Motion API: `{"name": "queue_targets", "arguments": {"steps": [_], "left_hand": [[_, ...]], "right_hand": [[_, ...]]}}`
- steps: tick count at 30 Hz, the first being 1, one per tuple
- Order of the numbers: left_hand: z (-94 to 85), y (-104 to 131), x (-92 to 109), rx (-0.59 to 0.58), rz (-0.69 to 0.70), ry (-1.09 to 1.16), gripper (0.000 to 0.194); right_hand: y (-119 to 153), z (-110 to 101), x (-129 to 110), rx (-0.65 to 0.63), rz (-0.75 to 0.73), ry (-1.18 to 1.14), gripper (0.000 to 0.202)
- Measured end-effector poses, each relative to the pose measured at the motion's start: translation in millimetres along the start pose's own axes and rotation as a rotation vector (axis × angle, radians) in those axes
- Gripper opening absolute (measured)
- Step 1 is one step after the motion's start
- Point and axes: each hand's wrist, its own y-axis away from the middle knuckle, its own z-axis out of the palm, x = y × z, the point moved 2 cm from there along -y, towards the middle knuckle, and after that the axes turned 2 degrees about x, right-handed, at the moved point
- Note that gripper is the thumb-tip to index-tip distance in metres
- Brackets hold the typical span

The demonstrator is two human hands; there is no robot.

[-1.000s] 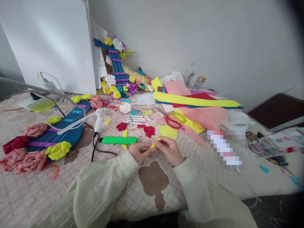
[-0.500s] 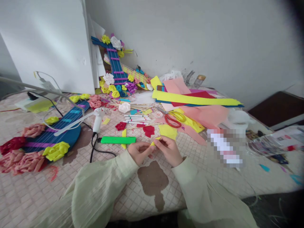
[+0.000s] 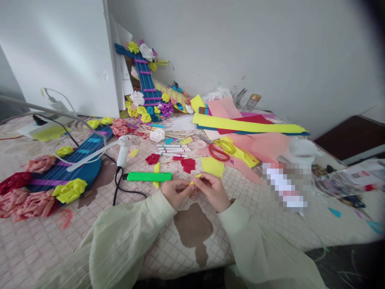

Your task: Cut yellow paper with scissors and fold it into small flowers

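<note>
Between my fingertips is a small piece of yellow crepe paper point(image 3: 197, 176), partly hidden by the fingers. My left hand point(image 3: 176, 192) pinches its left end, and my right hand point(image 3: 212, 190) pinches it from the right with thumb and forefinger. The two hands almost touch above a brown bare patch point(image 3: 194, 224) in the tablecloth. Just left of them lies a green utility knife point(image 3: 149, 177), across a yellow paper strip point(image 3: 157, 169). Beyond my right hand is a flat yellow paper piece point(image 3: 213, 166), with a red paper piece point(image 3: 188, 165) beside it.
A white glue gun point(image 3: 122, 154) with a black cord stands left, near a blue paper guitar point(image 3: 72, 168) with flowers. Another decorated guitar point(image 3: 147, 82) leans at the back. Markers point(image 3: 173, 150), scissors point(image 3: 218, 152) and a stack of coloured paper point(image 3: 249, 124) lie farther off.
Both hands keep pinching the yellow paper in nearly the same place, with only slight finger movement. The view has shifted very little.
</note>
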Motion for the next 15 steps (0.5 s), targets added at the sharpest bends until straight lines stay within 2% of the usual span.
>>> {"name": "queue_targets", "arguments": {"steps": [3, 10, 15], "left_hand": [[-0.2, 0.8, 0.5, -0.011, -0.008, -0.013, 0.02], [4.0, 4.7, 2.5, 0.008, -0.047, -0.032, 0.017], [3.8, 4.4, 1.3, 0.002, -0.039, -0.036, 0.017]], "right_hand": [[0.5, -0.2, -0.9, -0.02, -0.003, 0.008, 0.02], [-0.8, -3.3, 1.0, 0.083, -0.028, 0.106, 0.025], [-0.9, -2.4, 2.9, 0.005, 0.027, 0.071, 0.026]]}}
